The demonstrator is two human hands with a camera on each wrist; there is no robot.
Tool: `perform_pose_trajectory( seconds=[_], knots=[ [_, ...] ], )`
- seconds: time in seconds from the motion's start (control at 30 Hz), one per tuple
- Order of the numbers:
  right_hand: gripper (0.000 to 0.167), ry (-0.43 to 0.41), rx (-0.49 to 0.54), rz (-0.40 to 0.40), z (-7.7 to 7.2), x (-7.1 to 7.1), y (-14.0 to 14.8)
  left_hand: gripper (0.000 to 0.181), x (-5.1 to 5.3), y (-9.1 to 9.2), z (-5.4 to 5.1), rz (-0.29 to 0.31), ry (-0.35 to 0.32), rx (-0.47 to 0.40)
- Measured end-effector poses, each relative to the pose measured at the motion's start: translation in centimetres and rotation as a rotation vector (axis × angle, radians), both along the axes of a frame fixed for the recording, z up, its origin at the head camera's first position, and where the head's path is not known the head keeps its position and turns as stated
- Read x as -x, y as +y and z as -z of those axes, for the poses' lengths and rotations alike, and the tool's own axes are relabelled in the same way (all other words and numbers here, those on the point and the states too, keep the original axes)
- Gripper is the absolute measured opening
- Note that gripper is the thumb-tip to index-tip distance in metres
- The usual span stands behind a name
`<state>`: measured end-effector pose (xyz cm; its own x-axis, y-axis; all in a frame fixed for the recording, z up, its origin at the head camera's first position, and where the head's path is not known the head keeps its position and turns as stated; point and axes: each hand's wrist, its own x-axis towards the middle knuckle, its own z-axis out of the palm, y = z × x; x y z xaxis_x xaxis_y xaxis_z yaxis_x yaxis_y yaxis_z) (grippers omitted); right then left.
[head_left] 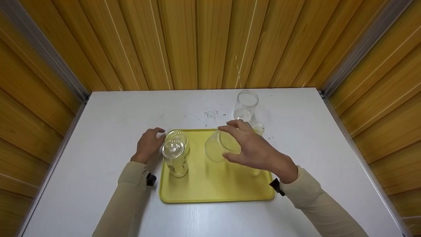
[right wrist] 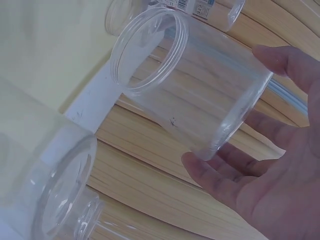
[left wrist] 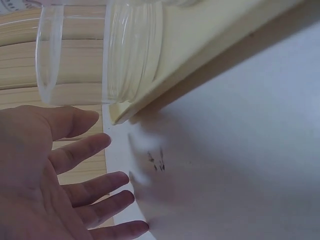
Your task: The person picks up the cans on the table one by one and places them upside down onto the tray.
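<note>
My right hand (head_left: 255, 149) grips a clear plastic jar (head_left: 215, 149) by its base end, above the middle of a yellow tray (head_left: 217, 192). In the right wrist view the jar (right wrist: 195, 85) is tilted, its threaded mouth pointing away from the palm toward the tray. My left hand (head_left: 149, 144) is just off the tray's left edge, empty, fingers spread in the left wrist view. Close to it, two clear jars stand bottom up on the tray: a printed one (head_left: 176, 161) in front and another (head_left: 184, 140) behind.
Behind the tray on the white table (head_left: 131, 112), an open clear jar (head_left: 246, 105) stands upright. Another clear container (head_left: 258, 127) is partly hidden by my right hand. A clear jar (right wrist: 65, 175) shows at lower left in the right wrist view. Wood-patterned walls enclose the table.
</note>
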<state>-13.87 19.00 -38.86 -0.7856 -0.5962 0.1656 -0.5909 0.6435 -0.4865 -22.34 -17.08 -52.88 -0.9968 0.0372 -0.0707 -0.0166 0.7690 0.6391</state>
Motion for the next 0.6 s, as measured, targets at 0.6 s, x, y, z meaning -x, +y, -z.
perform_pose_trajectory(
  seconds=[0.6],
  knots=[
    [0.070,-0.082,-0.046,-0.017,1.1,-0.3,-0.7,0.029,-1.0,-0.2,0.5,0.068,0.063,0.088]
  ],
)
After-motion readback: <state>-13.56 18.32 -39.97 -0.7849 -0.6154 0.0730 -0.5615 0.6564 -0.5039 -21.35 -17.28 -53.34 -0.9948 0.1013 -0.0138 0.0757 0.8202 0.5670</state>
